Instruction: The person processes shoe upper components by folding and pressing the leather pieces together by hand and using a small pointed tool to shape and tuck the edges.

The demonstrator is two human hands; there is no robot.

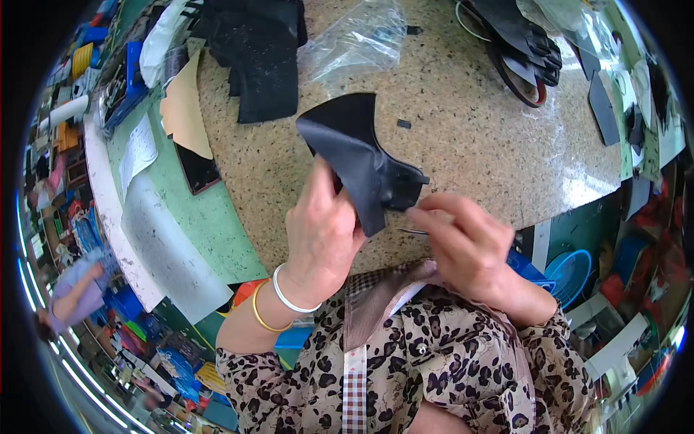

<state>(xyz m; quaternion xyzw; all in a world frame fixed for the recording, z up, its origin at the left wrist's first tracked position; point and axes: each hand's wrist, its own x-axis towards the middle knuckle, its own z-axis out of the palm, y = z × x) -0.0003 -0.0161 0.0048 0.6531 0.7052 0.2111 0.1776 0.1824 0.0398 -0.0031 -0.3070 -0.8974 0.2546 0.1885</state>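
My left hand grips a black leather piece, curved and folded like a shoe upper, and holds it above the stone tabletop. Its wide end flares up and away from me; a narrower end with a small tab points right. The fingers under the leather are partly hidden. Close to that narrow end, my right hand is closed in a pinch. A thin metal tool sticks out from beneath its fingers; the rest is covered, so its kind is unclear. Whether the right fingertips touch the leather is hard to tell.
A speckled stone tabletop lies under my hands. At the back are stacked black material, clear plastic film and black leather parts. A small black scrap lies beyond the leather piece. Tan sheet stands left.
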